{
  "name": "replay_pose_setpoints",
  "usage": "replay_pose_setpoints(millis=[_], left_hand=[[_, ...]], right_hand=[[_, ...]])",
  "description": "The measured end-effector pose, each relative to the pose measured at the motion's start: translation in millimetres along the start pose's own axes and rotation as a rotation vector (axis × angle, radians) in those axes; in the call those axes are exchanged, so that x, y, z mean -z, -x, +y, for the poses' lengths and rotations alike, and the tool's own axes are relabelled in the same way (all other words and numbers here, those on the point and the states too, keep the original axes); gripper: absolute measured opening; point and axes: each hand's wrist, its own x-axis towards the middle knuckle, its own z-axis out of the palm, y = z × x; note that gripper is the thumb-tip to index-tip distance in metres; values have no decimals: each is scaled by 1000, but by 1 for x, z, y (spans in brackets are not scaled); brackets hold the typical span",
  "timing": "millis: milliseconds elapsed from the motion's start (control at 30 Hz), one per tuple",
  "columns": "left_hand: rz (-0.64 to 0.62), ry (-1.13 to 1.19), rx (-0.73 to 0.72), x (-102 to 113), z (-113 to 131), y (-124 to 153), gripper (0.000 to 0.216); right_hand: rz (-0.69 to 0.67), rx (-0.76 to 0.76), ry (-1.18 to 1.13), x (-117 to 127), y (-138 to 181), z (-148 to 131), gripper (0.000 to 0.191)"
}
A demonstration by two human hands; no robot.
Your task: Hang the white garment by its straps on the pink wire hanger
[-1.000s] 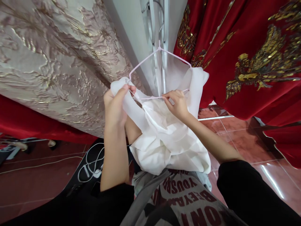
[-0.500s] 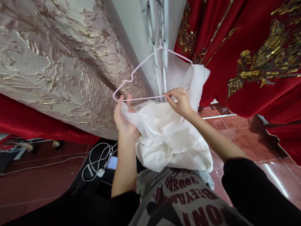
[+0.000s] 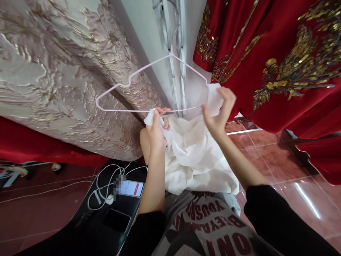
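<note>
A pale pink clothes hanger with a metal hook hangs in front of me. White, thin garment lies bunched across my lap, one part drawn over the hanger's right end. My left hand is closed on an edge of that cloth, close against the hanger's bottom bar. At the right end, my right hand curls around the cloth-covered corner, thumb by the bar and fingers at the outer edge. The hanger's left end is bare. The folds hide part of the left fingers.
A white metal rack stands behind the hanger. Embossed beige fabric hangs at left, a red sequinned garment at right. On a black seat lie a lit phone, a dark phone and a white cable.
The hanger has shifted left. My left hand has gone from its left end to mid-bar with the cloth. My right hand has left the bar for the covered right corner.
</note>
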Motion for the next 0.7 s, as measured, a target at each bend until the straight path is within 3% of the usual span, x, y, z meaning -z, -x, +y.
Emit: replay_pose_setpoints(millis=[67,200,333,500,700], left_hand=[[9,-15,-11,1,0,0,25],[-2,-26,-24,-1,-5,2,23],[-8,-73,-15,-2,-11,4,24],[6,-117,-45,-2,-15,1,28],[8,-138,-50,-5,-14,4,28]], right_hand=[[111,-166,37,3,-2,18,82],[76,-342,-55,-8,3,37,94],[129,-469,-133,-13,9,30,70],[28,-717,-216,2,-6,16,7],[-57,-828,-264,17,-17,3,16]])
